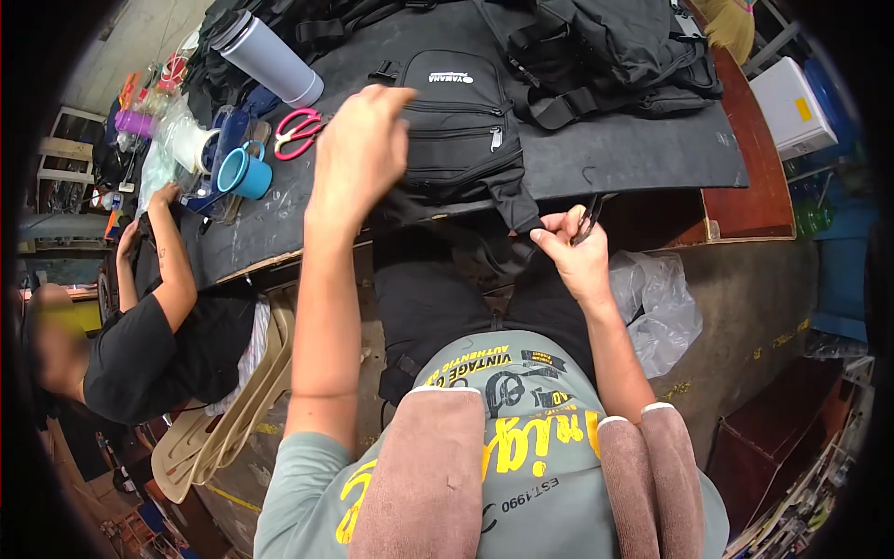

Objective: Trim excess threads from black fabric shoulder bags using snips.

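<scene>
A strap point(513, 203) on the black bag point(454, 95) and a dark tool point(588, 222) are held by the right hand point(579, 256), fingertips pinched together; left hand point(358, 154) half-curled, contents indeterminable.

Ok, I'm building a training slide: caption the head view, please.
Right hand pinching a strap of a black backpack, left hand raised above the dark tabletop, with a blue mug nearby.

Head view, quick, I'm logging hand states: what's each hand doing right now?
Left hand: fingers partly curled; blurred, so whether it holds anything cannot be told.
Right hand: closed, pinching a black strap, a dark tool also in its grip.
</scene>
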`<state>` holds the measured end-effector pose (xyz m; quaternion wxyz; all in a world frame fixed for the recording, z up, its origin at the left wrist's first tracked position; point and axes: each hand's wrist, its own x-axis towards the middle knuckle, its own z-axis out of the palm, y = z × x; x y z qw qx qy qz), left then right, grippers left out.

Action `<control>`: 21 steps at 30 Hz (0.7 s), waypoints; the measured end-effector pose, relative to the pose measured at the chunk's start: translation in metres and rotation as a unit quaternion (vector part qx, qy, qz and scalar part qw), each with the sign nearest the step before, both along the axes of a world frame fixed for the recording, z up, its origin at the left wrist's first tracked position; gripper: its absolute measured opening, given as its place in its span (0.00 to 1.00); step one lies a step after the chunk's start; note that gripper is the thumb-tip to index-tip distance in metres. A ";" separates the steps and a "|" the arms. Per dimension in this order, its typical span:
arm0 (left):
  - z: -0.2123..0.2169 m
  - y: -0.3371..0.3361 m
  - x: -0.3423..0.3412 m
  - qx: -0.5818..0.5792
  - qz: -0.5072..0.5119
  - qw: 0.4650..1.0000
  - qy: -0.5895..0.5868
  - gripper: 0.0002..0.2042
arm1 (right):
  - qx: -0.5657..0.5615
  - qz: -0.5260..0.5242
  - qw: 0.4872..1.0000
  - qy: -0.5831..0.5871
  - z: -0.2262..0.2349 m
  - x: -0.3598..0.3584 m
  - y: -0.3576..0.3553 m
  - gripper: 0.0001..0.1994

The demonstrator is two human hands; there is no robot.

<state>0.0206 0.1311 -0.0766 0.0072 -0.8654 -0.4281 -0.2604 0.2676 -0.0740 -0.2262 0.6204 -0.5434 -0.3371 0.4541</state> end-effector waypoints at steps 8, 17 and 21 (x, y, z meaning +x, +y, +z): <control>-0.047 -0.077 0.024 -0.070 -0.202 0.977 -0.026 0.17 | -0.003 -0.033 0.999 -0.005 0.004 -0.009 0.003 0.22; -0.059 -0.084 0.037 -0.017 -0.152 0.985 -0.079 0.17 | 0.028 -0.045 0.993 -0.106 0.005 -0.017 0.009 0.18; -0.080 -0.100 0.051 -0.062 -0.116 0.985 -0.111 0.15 | -0.027 -0.026 0.981 -0.190 0.012 -0.013 0.004 0.13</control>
